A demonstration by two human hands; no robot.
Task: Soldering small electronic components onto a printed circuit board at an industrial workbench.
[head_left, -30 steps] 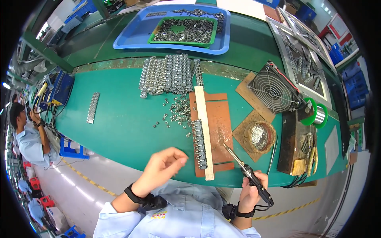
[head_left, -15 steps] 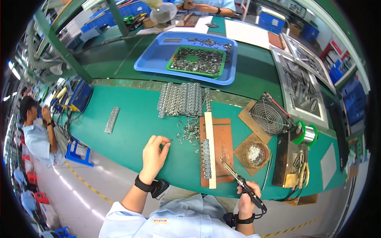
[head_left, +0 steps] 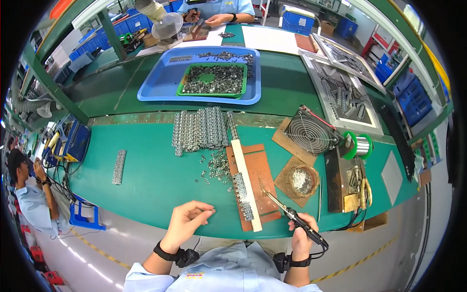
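Right hand point(head_left: 301, 233) grips slim black soldering iron point(head_left: 291, 214) over brown board point(head_left: 260, 170).

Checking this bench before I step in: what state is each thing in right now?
left hand: empty, fingers curled, at the table's near edge
right hand: gripping the soldering iron
soldering iron: held, tip over the brown board
white strip: flat, small parts lined beside it
solder spool: on its side
green tray: full of parts
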